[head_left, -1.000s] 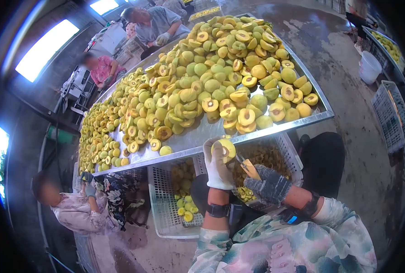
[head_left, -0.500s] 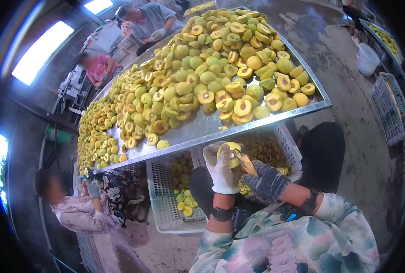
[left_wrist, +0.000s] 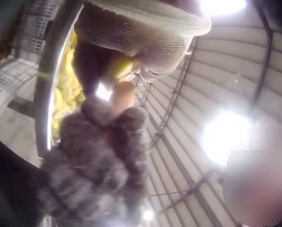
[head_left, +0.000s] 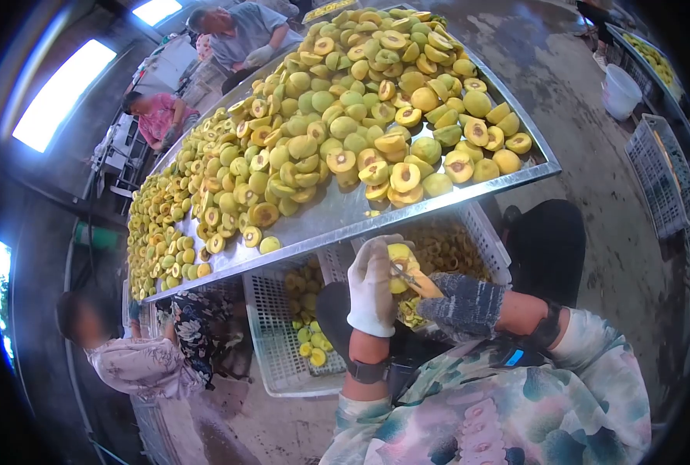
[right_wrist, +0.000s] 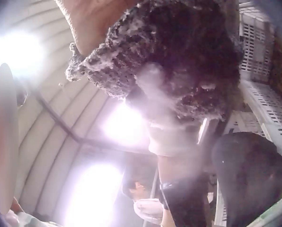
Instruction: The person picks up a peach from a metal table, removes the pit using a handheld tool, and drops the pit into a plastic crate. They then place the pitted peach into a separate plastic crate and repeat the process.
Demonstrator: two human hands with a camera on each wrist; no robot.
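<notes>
1. Now the white-gloved left hand (head_left: pixel 372 287) curls round a peach half (head_left: pixel 400 260), at six o'clock of the tray (head_left: pixel 337 221).
2. At four o'clock of it, the right hand (head_left: pixel 462 306) grips a knife (head_left: pixel 416 282) touching the peach half.

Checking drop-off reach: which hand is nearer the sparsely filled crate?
Left. The left hand sits just right of the crate; the right hand is farther right, beyond the left hand.
</notes>
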